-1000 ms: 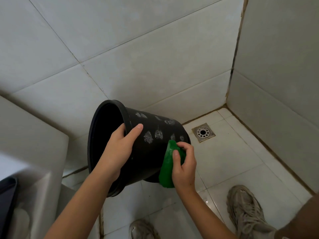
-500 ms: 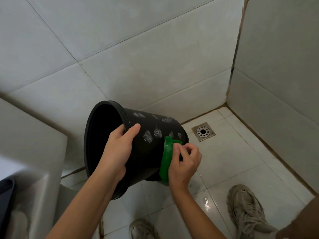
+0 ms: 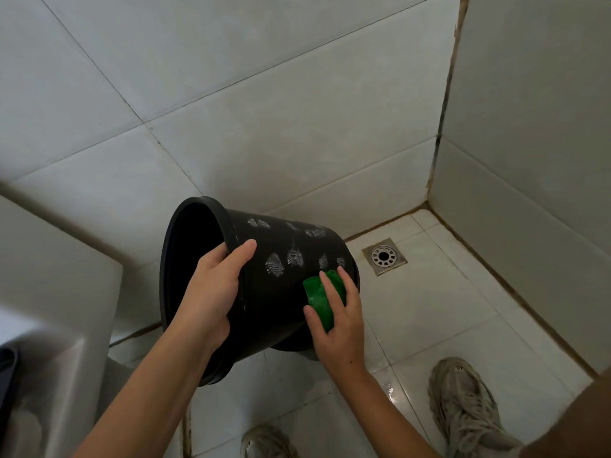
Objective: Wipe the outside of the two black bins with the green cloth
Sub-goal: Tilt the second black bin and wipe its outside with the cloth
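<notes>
No readable text, label, brand, number or sign is shown anywhere. Only pale, leaf-like printed marks are seen on the side of the black bin, and no letters can be made out in them.

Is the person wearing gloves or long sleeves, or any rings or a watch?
No gloves. The left hand and the right hand are both bare, and both forearms are bare as far as the picture shows, so no sleeves come into view. No ring, watch or bracelet shows on either hand or wrist. The fingernails look short and plain.
</notes>
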A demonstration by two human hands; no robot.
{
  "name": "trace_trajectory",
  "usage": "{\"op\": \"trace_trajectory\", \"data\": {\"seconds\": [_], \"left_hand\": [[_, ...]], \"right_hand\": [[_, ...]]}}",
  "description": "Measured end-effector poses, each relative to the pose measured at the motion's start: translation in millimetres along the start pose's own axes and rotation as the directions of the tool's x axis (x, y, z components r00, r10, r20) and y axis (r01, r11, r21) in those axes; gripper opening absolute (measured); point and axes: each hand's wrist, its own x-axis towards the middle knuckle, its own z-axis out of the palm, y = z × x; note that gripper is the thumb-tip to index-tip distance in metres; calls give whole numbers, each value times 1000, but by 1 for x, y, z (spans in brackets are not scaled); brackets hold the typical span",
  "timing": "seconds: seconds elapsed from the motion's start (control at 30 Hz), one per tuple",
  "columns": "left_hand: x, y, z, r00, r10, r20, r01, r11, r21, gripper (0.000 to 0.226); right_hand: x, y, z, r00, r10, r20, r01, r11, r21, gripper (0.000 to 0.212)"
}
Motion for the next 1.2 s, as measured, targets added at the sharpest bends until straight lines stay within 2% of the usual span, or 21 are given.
{"op": "trace_trajectory", "data": {"seconds": [0.17,0.33,0.5,0.7,0.9,1.03,1.13,1.2], "left_hand": [[-1,-2,1,1000,0,6,0,1000,2,20],[0,-3,-2,1000,25,-10,-25,999,36,17],[-2,-7,-11,997,45,57,-51,994,99,21],[-15,-18,-20,991,82,102,-93,990,109,27],[-23,-28,-28,985,117,128,-138,977,163,39],[-17,-29,-27,995,77,65,-85,987,136,54],[-12,-25,-24,997,54,55,-59,994,87,44],[-10,-21,-22,996,86,37,-88,995,48,40]], "right_hand": [[4,-3,4,995,44,-89,-47,998,-36,48],[2,-15,-3,978,30,-206,-5,993,120,37],[23,-31,-26,920,69,-386,19,976,219,33],[33,-21,-38,921,138,-363,-50,969,241,35],[24,-20,-32,947,77,-312,-18,982,188,34],[21,-27,-24,960,36,-278,14,984,176,34],[21,-33,-20,961,-14,-277,60,985,161,34],[22,-39,-17,962,-49,-270,98,980,171,34]]}}
